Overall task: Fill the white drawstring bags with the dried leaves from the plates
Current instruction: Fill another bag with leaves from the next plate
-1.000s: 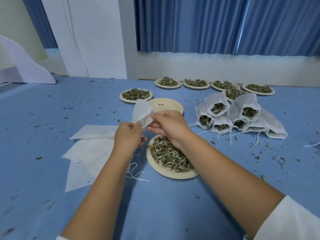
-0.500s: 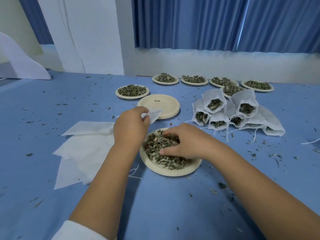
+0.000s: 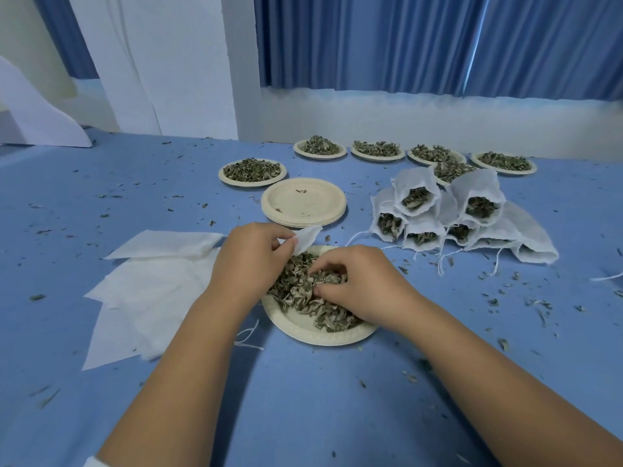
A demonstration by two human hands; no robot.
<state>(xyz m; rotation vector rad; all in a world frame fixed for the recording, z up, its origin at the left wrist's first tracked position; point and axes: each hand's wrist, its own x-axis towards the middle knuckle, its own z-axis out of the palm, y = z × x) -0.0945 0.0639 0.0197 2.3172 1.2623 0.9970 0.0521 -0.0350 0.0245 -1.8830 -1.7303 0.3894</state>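
Observation:
My left hand (image 3: 251, 261) holds a white drawstring bag (image 3: 306, 238) at the far left rim of a beige plate (image 3: 303, 330); most of the bag is hidden behind the hand. On that plate lies a heap of dried leaves (image 3: 303, 294). My right hand (image 3: 357, 286) sits in the heap with fingers curled round a pinch of leaves. Flat unfilled bags (image 3: 151, 284) lie to the left. A pile of filled bags (image 3: 448, 214) rests at the right.
A stack of bare plates (image 3: 303, 202) stands just behind my hands. Several plates of leaves (image 3: 253, 171) line the back of the blue table (image 3: 320, 399), near the white wall and blue curtain. Leaf crumbs are scattered everywhere.
Both hands came down from holding the bag up. My right hand let go of the bag and dug into the leaves on the plate; my left lowered the bag to the plate's rim.

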